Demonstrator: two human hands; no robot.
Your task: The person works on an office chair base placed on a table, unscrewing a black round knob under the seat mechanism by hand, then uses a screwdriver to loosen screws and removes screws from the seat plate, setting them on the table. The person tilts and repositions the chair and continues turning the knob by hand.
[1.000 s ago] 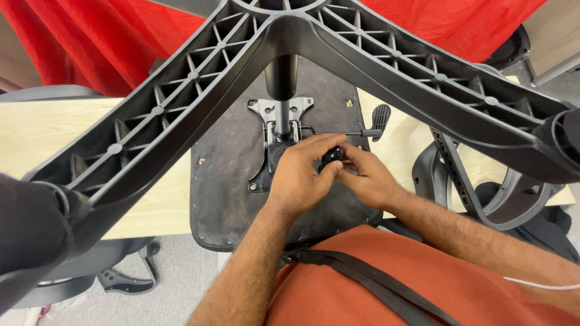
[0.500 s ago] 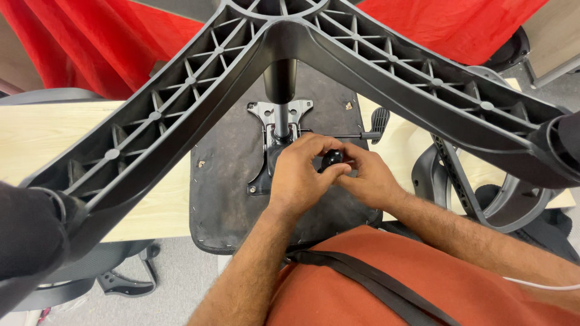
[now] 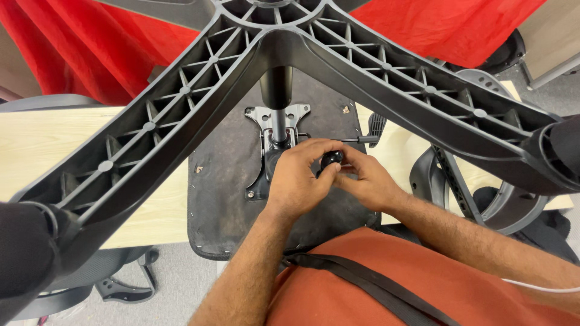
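An upturned office chair seat [image 3: 223, 199] lies on a pale wooden table [image 3: 54, 157], its dark underside up. A metal tilt mechanism [image 3: 275, 121] is fixed to it, with the gas column [image 3: 277, 90] and black star base [image 3: 386, 78] rising toward me. My left hand [image 3: 296, 178] and my right hand [image 3: 365, 181] meet at a round black knob [image 3: 331, 159] on the mechanism. Fingers of both hands close around the knob. A black lever [image 3: 368, 136] sticks out to the right, just beyond my right hand.
Castor wheels sit on the base arms at lower left [image 3: 24, 253] and right [image 3: 562, 145]. A grey chair armrest part [image 3: 465, 181] lies on the table at right. Red cloth [image 3: 96, 48] hangs behind. Another chair part [image 3: 121, 284] rests on the grey floor.
The view has shifted slightly, so the base arms sit a little differently in frame. Both hands stay at the knob, with small finger movement around it.
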